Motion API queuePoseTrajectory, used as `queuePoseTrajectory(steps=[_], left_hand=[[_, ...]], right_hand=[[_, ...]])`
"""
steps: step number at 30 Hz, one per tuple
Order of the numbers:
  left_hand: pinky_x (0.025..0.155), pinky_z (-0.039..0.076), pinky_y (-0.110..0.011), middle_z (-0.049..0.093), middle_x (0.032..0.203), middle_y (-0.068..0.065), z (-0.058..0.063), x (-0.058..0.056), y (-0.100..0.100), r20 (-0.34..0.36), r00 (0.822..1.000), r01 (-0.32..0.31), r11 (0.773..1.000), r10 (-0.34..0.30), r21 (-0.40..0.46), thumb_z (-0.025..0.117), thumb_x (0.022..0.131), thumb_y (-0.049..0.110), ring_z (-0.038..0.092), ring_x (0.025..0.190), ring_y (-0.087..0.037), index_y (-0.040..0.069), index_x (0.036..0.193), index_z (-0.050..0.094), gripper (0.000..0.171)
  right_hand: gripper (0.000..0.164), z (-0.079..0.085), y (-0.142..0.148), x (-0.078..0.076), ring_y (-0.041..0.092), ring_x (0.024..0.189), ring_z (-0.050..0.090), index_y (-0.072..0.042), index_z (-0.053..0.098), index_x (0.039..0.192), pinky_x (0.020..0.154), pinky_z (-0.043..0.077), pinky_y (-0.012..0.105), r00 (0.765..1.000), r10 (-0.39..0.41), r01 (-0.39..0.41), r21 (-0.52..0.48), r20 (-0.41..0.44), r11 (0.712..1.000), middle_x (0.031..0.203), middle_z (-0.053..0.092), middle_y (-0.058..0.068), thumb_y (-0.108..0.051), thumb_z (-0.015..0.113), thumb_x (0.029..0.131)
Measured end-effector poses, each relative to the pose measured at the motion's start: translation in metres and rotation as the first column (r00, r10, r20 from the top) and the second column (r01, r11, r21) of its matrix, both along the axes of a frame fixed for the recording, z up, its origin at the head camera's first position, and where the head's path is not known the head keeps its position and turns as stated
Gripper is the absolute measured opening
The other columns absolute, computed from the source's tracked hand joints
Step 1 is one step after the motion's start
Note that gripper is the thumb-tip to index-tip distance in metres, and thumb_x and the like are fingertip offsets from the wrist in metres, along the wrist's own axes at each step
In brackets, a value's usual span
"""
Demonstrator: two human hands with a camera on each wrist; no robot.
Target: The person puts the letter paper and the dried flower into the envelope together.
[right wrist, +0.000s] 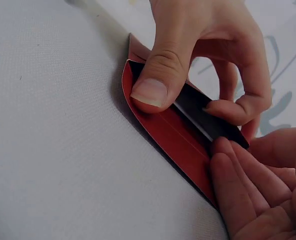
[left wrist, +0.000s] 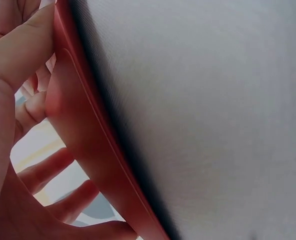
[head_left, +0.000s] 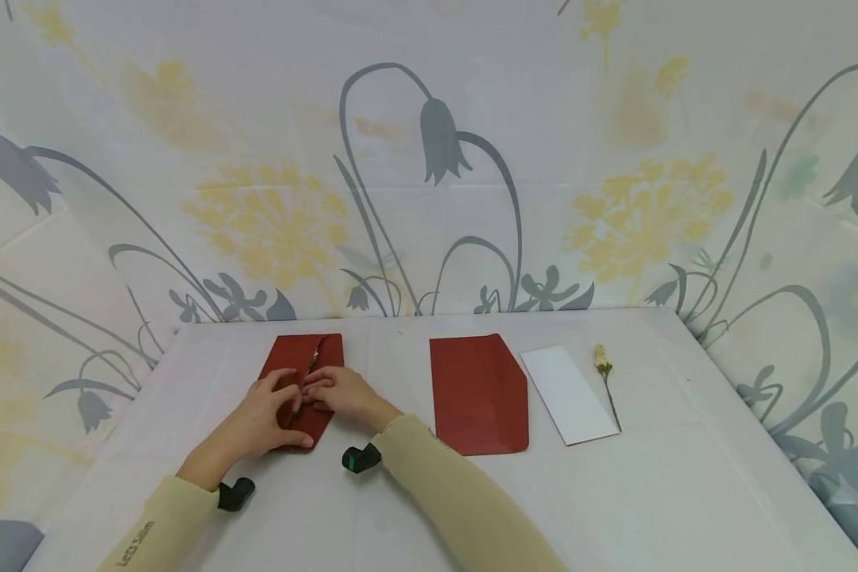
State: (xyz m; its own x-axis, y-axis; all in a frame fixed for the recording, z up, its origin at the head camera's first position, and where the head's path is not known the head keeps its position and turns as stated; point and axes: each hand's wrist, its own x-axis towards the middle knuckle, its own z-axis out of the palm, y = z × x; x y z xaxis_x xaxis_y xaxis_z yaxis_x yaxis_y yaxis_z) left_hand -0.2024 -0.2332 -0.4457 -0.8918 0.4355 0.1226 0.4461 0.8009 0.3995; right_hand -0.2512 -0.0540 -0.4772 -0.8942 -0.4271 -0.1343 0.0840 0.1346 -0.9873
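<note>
A red envelope (head_left: pixel 284 355) lies at the left of the table under both hands, its dark opening (right wrist: pixel 195 110) gaping in the right wrist view. A small pale dried flower (head_left: pixel 315 357) shows along the opening, past the fingertips; its lower part is hidden. My left hand (head_left: pixel 266 413) spans the envelope, the thumb pressing near one end and the bent fingers at the opening's far edge. From the right, my right hand (head_left: pixel 350 395) pinches at the opening's edge with its fingertips, close to the left fingers. The left wrist view catches the envelope (left wrist: pixel 82 120) nearly edge-on.
Right of the hands lies a second red envelope (head_left: pixel 475 397), beside the right forearm. A white card (head_left: pixel 568 395) lies slanted next to it, then a dried flower with a thin stem (head_left: pixel 604 369). A flower-patterned cloth (head_left: pixel 400 238) hangs behind the white table.
</note>
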Motion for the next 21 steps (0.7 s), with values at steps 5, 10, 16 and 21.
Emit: queuePoseTrajectory(steps=[5,10,16,21], left_hand=[[0.093,0.04,-0.07,0.042,0.139,-0.027,-0.002,-0.001,-0.0007,0.005,1.0,0.004,1.0,-0.004,0.002,0.091,0.068,0.041,0.04,0.123,-0.057,0.021,0.082,0.052,0.046],[0.092,0.042,-0.069,0.043,0.139,-0.026,-0.002,-0.001,-0.0017,0.004,1.0,-0.003,1.0,0.003,0.005,0.09,0.068,0.044,0.041,0.121,-0.056,0.021,0.083,0.051,0.048],[0.09,0.045,-0.067,0.045,0.138,-0.025,-0.0023,-0.0013,-0.0056,-0.031,1.0,-0.003,1.0,0.004,0.023,0.091,0.067,0.043,0.046,0.117,-0.055,0.02,0.082,0.048,0.051],[0.091,0.045,-0.066,0.045,0.137,-0.025,-0.0044,-0.0029,-0.0075,-0.048,0.999,0.01,1.0,-0.009,0.027,0.092,0.067,0.042,0.046,0.117,-0.054,0.021,0.081,0.047,0.052]], right_hand=[[0.014,-0.0004,-0.0012,0.0019,0.015,0.084,0.072,-0.004,0.068,0.11,0.074,0.058,0.029,0.994,-0.1,0.102,-0.045,0.034,0.994,0.094,0.071,0.001,-0.003,0.061,0.097],[0.022,-0.0033,-0.0011,0.002,0.016,0.088,0.072,-0.006,0.064,0.117,0.073,0.059,0.031,0.988,-0.149,0.153,-0.101,0.044,0.983,0.107,0.068,0.002,0.001,0.058,0.097],[0.033,-0.0055,0.0008,-0.0018,0.019,0.096,0.07,-0.008,0.056,0.13,0.079,0.058,0.034,0.996,-0.065,0.075,-0.177,0.061,0.981,0.13,0.063,0.002,0.002,0.051,0.1],[0.045,-0.0004,0.0044,-0.004,0.019,0.106,0.067,-0.009,0.046,0.143,0.089,0.055,0.034,0.994,0.084,-0.07,-0.184,0.066,0.98,0.145,0.052,0.004,0.002,0.048,0.1]])
